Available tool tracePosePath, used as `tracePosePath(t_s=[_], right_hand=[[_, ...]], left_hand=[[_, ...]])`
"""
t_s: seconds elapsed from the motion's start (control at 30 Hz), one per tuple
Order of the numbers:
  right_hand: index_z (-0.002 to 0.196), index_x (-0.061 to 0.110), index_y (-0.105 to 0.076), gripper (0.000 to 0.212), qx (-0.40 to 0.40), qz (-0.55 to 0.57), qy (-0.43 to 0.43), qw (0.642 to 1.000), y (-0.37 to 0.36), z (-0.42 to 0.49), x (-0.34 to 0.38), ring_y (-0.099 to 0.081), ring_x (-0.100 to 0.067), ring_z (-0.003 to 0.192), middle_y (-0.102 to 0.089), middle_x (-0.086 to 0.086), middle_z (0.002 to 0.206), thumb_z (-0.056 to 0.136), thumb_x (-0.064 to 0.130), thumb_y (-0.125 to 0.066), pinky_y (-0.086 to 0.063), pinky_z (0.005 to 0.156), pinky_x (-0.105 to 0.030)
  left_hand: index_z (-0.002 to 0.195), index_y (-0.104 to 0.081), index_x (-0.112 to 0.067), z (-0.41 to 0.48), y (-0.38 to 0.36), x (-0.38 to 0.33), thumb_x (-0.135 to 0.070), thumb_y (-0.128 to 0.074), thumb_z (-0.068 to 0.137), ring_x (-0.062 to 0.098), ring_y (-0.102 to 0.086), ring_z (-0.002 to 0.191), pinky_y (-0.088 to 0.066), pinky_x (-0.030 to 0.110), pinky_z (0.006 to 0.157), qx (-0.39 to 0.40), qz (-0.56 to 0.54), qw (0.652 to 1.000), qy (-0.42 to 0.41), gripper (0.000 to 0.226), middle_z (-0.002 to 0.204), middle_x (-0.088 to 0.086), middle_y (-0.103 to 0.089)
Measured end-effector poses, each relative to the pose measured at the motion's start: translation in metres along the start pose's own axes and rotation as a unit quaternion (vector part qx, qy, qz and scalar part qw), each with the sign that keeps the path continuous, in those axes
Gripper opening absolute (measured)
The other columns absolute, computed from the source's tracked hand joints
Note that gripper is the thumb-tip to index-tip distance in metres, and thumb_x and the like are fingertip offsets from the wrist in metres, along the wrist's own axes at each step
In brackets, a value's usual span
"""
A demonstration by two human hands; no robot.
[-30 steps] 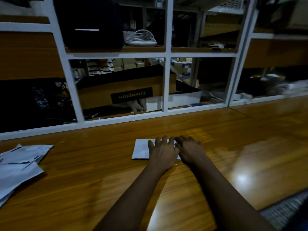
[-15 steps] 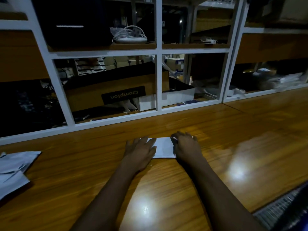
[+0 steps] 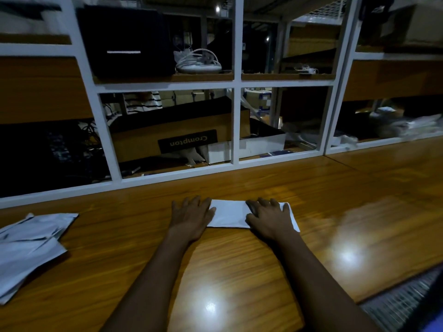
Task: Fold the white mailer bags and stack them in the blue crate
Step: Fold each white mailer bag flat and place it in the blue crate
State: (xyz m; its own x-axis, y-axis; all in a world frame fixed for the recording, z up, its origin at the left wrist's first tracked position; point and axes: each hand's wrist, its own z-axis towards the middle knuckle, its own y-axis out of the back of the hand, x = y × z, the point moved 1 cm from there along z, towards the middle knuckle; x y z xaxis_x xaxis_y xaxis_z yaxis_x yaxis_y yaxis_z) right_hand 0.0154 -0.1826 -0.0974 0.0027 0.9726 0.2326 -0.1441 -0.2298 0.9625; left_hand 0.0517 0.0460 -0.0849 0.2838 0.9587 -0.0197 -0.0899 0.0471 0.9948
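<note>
a folded white mailer bag [image 3: 230,215] is lying flat on the wooden worktop [image 3: 239,279], a little toward twelve o'clock from the middle of the view. the left hand [image 3: 190,216] is pressing on the bag's nine o'clock end with its fingers straight and slightly spread, the palm mostly sitting on the wood. the right hand [image 3: 268,218] is lying flat over the three o'clock end, fingers spread, with a corner of the bag showing beyond it. neither hand is pinching anything; both are flattening.

a loose pile of unfolded bags [image 3: 28,245] is lying at nine o'clock, well apart from the hands. at about four o'clock a ribbed grey surface [image 3: 402,300] with a blue edge is showing past the worktop's rim. it is probably the crate, though too little of it is showing to tell.

the bag is looking thin, light and slick, so it is likely to be springing open once the pressure is coming off, and sliding easily on the glossy wood. the fold is probably needing firm pressing along its whole length. for lifting, pinching all the layers together at one long edge, thumb under and fingers on top, is looking safest for keeping the fold shut.
</note>
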Motion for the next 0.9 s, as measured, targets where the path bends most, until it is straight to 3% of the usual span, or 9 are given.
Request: tracePosePath(t_s=[0.1, 0.2, 0.27, 0.37, 0.43, 0.5, 0.63, 0.8, 0.9], right_hand=[[0.147, 0.033, -0.039, 0.059, 0.0, -0.015, 0.024, 1.0, -0.001, -0.005, 0.012, -0.029, -0.034, 0.142, -0.041, -0.001, 0.152, 0.092, 0.052, -0.028, -0.015, 0.112, -0.064], [0.142, 0.031, -0.046, 0.071, -0.039, -0.047, 0.05, 0.997, -0.001, -0.011, 0.017, -0.042, -0.031, 0.131, -0.05, 0.001, 0.144, 0.085, 0.054, -0.01, -0.029, 0.105, -0.057], [0.143, 0.031, -0.046, 0.079, -0.053, -0.079, 0.051, 0.994, -0.007, -0.011, 0.009, -0.046, -0.033, 0.129, -0.052, 0.0, 0.143, 0.082, 0.056, -0.002, -0.034, 0.099, -0.053], [0.149, 0.032, -0.037, 0.066, -0.017, -0.105, 0.001, 0.994, -0.005, -0.014, -0.01, -0.04, -0.038, 0.133, -0.046, -0.001, 0.149, 0.092, 0.054, -0.012, -0.032, 0.104, -0.056], [0.147, 0.031, -0.038, 0.051, -0.02, -0.092, -0.048, 0.994, 0.002, -0.016, -0.019, -0.037, -0.037, 0.135, -0.047, -0.001, 0.146, 0.099, 0.046, -0.03, -0.026, 0.108, -0.06], [0.14, 0.028, -0.045, 0.043, -0.041, -0.089, -0.06, 0.993, 0.011, -0.019, -0.023, -0.038, -0.036, 0.135, -0.05, -0.002, 0.142, 0.1, 0.041, -0.037, -0.024, 0.11, -0.06], [0.126, 0.024, -0.052, 0.048, -0.047, -0.091, -0.077, 0.992, 0.013, -0.027, -0.035, -0.052, -0.033, 0.121, -0.059, -0.002, 0.13, 0.095, 0.043, -0.02, -0.038, 0.102, -0.052], [0.117, 0.017, -0.058, 0.033, -0.089, -0.104, -0.118, 0.983, 0.015, -0.032, -0.052, -0.055, -0.033, 0.121, -0.063, -0.008, 0.122, 0.099, 0.038, -0.039, -0.036, 0.105, -0.055], [0.126, 0.017, -0.057, 0.045, -0.088, -0.121, -0.081, 0.985, 0.006, -0.029, -0.06, -0.05, -0.036, 0.126, -0.059, -0.006, 0.128, 0.098, 0.037, -0.027, -0.037, 0.105, -0.057]], left_hand=[[0.149, -0.032, -0.034, -0.005, 0.007, -0.019, -0.05, -0.023, 0.104, 0.029, -0.028, 0.142, -0.017, 0.056, 0.115, -0.045, 0.017, 0.998, -0.045, 0.049, 0.157, 0.002, -0.031], [0.149, -0.034, -0.031, -0.01, 0.005, -0.047, -0.049, -0.027, 0.104, 0.027, -0.033, 0.139, -0.026, 0.049, 0.111, -0.079, 0.002, 0.993, -0.086, 0.05, 0.155, 0.002, -0.035], [0.152, -0.029, -0.03, -0.01, -0.003, -0.064, -0.05, -0.025, 0.104, 0.03, -0.027, 0.143, -0.025, 0.051, 0.112, -0.053, -0.018, 0.993, -0.101, 0.053, 0.159, 0.004, -0.028], [0.156, -0.021, -0.03, -0.007, -0.011, -0.083, -0.049, -0.024, 0.105, 0.033, -0.017, 0.148, -0.018, 0.056, 0.116, -0.001, -0.027, 0.992, -0.122, 0.055, 0.163, 0.004, -0.018], [0.153, -0.027, -0.03, -0.004, -0.01, -0.095, -0.045, -0.028, 0.105, 0.031, -0.023, 0.145, -0.021, 0.054, 0.114, -0.015, -0.045, 0.99, -0.135, 0.051, 0.161, 0.003, -0.025], [0.147, -0.038, -0.029, 0.0, -0.007, -0.11, -0.04, -0.033, 0.103, 0.028, -0.034, 0.137, -0.028, 0.05, 0.108, -0.056, -0.051, 0.986, -0.15, 0.046, 0.153, 0.003, -0.038], [0.138, -0.048, -0.028, 0.009, -0.01, -0.139, -0.033, -0.035, 0.102, 0.026, -0.047, 0.126, -0.035, 0.045, 0.103, -0.105, -0.085, 0.976, -0.168, 0.038, 0.138, 0.0, -0.053], [0.149, -0.037, -0.024, 0.022, -0.022, -0.157, -0.038, -0.031, 0.106, 0.029, -0.035, 0.139, -0.026, 0.051, 0.113, -0.078, -0.078, 0.974, -0.196, 0.046, 0.154, 0.004, -0.038], [0.153, -0.029, -0.024, 0.028, -0.023, -0.162, -0.038, -0.029, 0.106, 0.029, -0.027, 0.144, -0.019, 0.052, 0.117, -0.07, -0.065, 0.975, -0.201, 0.049, 0.159, 0.003, -0.03]])
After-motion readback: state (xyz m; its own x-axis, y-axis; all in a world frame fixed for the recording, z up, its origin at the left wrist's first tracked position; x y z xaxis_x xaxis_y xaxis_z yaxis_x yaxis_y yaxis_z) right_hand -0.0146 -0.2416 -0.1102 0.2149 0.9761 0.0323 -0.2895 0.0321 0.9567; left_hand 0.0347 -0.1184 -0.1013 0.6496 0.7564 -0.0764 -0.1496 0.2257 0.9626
